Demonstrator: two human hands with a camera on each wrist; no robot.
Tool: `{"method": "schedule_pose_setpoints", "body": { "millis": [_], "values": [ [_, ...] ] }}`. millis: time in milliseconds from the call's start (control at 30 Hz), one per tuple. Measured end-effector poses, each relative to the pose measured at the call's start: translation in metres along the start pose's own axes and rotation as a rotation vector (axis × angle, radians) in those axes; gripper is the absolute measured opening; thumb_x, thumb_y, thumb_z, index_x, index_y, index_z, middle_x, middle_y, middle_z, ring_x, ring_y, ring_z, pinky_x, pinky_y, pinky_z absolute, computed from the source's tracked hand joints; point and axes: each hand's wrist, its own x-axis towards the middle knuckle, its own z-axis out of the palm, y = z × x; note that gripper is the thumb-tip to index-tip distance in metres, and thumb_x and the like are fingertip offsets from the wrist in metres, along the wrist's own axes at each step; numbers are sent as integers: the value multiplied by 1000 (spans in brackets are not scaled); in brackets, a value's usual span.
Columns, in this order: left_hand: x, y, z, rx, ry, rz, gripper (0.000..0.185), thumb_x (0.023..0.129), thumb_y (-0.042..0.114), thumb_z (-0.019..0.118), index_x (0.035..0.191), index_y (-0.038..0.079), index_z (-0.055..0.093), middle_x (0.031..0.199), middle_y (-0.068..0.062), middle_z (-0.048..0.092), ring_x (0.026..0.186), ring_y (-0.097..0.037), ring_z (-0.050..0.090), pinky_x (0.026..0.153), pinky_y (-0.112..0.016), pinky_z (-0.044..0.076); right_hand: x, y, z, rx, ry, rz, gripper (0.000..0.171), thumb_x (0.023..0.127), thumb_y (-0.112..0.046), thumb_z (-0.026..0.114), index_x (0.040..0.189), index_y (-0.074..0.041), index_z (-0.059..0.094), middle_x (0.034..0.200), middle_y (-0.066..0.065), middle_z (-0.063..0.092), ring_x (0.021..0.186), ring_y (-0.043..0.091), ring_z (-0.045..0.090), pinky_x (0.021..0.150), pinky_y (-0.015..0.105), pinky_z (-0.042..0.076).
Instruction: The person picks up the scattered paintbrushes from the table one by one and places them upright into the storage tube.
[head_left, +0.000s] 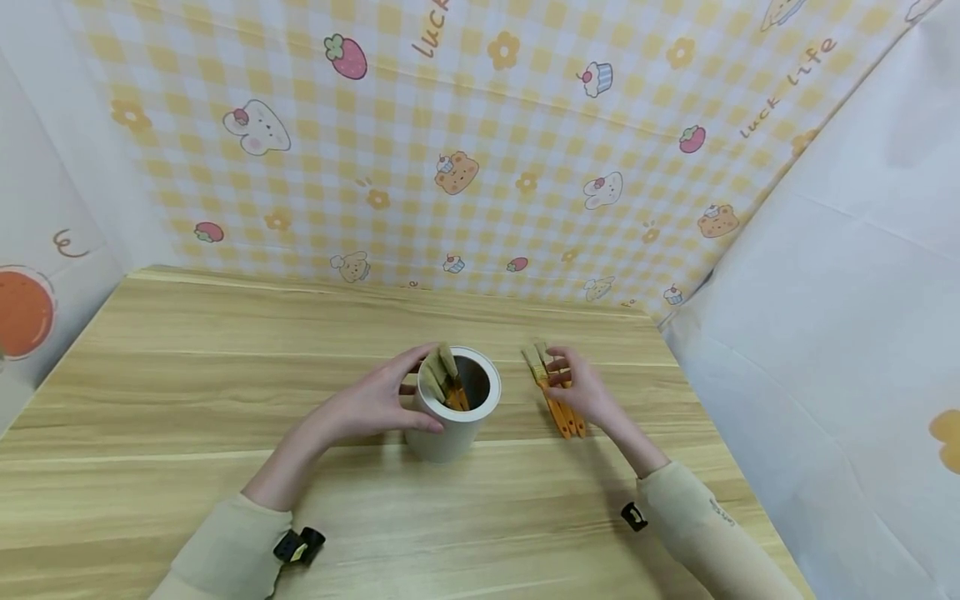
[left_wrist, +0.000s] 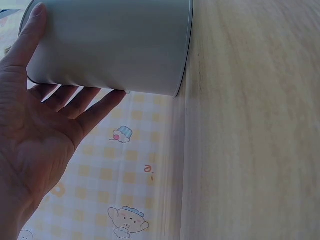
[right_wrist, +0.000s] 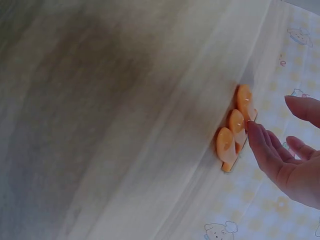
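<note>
A white cylindrical cup (head_left: pixel 450 421) stands on the wooden table (head_left: pixel 225 375) with orange-handled brushes (head_left: pixel 448 379) inside, bristles up. My left hand (head_left: pixel 408 393) holds the cup from its left side. In the left wrist view the thumb lies along one side of the cup (left_wrist: pixel 115 45), and the fingers (left_wrist: pixel 95 102) reach round the other. To the right, three orange-handled brushes (head_left: pixel 561 410) lie side by side on the table. My right hand (head_left: pixel 567 375) hovers over them with relaxed fingers. In the right wrist view a fingertip (right_wrist: pixel 254 131) touches the orange handles (right_wrist: pixel 232 132).
A yellow checked cloth with cartoon prints (head_left: pixel 480 150) hangs behind the table's back edge. White sheets stand at the left and right (head_left: pixel 840 292). The table's right edge runs close to the lying brushes. Bare wood lies in front of the cup.
</note>
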Motion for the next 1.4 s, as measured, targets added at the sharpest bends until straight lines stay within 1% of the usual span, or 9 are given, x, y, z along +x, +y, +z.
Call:
{"method": "schedule_pose_setpoints", "body": {
  "millis": [67,200,300,433,567,800,1033,1233,1400],
  "values": [
    [0,0,0,0,0,-3,106,79,27,91,162,17,27,159,-12,41,144,-41,46,112,-52,53,0,1,1,-14,-3,16,66,89,7,73,148,5,43,130,30,61,112,43,68,87,41,65],
    [-1,0,-1,1,-3,-6,106,79,28,91,162,17,26,159,-13,40,143,-44,47,112,-53,53,-1,2,3,-55,-14,15,70,86,11,73,148,5,42,130,31,61,113,44,67,91,46,64],
    [-1,0,-1,4,-3,-3,105,80,28,91,162,18,26,159,-12,40,143,-43,47,112,-53,53,-1,2,5,-99,-24,15,74,83,12,74,149,4,42,130,30,61,113,43,67,90,47,64],
    [-1,0,0,7,-1,0,105,79,28,91,162,19,27,159,-11,41,144,-41,47,112,-53,53,0,3,8,-132,-26,11,77,80,14,75,149,3,43,129,28,62,111,40,67,86,44,65],
    [-1,0,0,10,-1,4,104,79,28,91,162,18,28,159,-11,41,145,-40,46,112,-52,53,1,4,10,-138,-20,3,78,78,15,76,149,2,45,127,27,63,107,36,68,82,40,65],
    [-1,0,0,11,1,7,104,79,28,91,162,18,28,159,-10,41,145,-40,46,112,-52,53,5,7,11,-134,-41,0,81,77,11,78,150,3,44,126,27,64,94,28,68,74,34,62],
    [-1,-1,0,13,-1,2,104,79,28,91,162,21,28,160,-10,40,145,-39,46,112,-51,53,6,6,9,-153,-73,13,82,78,10,77,152,4,43,117,23,67,90,23,66,76,34,59],
    [0,-3,1,12,-3,14,104,79,29,91,161,22,28,159,-10,41,146,-38,45,113,-51,53,5,-1,6,-101,-61,9,78,80,15,73,151,6,43,106,20,63,89,23,64,72,29,58],
    [-1,-1,0,6,2,3,105,79,29,91,162,21,28,160,-10,40,146,-39,44,113,-52,53,6,-15,-2,-41,9,-36,74,81,13,73,148,9,44,104,21,61,91,27,66,73,24,57]
  ]
}}
